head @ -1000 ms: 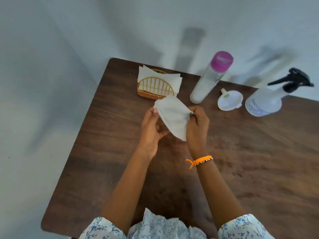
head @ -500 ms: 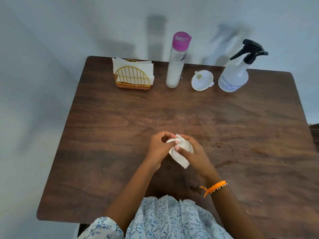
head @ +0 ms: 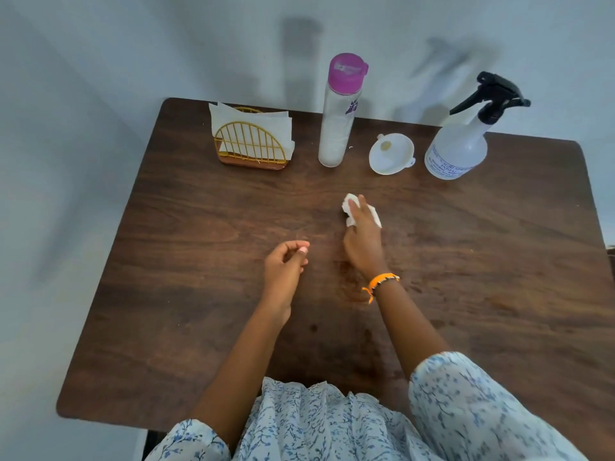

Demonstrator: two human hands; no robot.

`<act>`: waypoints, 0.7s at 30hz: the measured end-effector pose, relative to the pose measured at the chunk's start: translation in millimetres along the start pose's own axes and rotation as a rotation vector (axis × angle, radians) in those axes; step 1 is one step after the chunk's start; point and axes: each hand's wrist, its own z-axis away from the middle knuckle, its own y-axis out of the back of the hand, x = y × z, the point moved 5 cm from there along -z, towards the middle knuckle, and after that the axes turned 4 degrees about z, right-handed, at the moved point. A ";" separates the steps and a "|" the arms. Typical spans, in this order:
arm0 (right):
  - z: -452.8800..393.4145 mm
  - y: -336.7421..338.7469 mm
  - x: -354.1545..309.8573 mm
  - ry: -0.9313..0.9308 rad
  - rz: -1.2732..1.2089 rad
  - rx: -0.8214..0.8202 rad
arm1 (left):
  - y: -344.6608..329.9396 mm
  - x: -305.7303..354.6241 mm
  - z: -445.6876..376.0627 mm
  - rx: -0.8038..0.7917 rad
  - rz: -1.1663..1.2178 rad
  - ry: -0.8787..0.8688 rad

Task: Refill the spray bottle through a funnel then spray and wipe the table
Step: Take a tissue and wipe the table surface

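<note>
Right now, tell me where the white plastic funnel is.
In the head view, the white plastic funnel lies on the far side of the dark wooden table, between the pink-capped clear bottle and the black-triggered white spray bottle.

Person seen from above, wearing a loose white garment (head: pixel 319 424) printed all over with small blue sprigs and leaves, gathered into soft pleats across the front. Its sleeves (head: pixel 466 394) are wide and end just above the elbows, leaving both forearms bare. The right wrist carries a thin orange thread bracelet (head: pixel 381 283) edged with tiny dark and light beads, its knotted ends hanging free; pale polish shows on a fingernail (head: pixel 303 249) of the left hand.
</note>
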 end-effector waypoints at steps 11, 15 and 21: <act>54.4 -19.8 12.1 0.408 0.174 -0.292 | 10.2 1.9 -21.5 0.152 0.052 -0.086; 11.2 22.4 38.2 0.195 0.108 0.062 | -0.8 -3.4 -18.5 0.109 0.002 -0.076; -20.3 -16.6 -1.7 0.186 0.113 0.080 | -3.3 -2.3 -10.5 0.136 -0.003 -0.123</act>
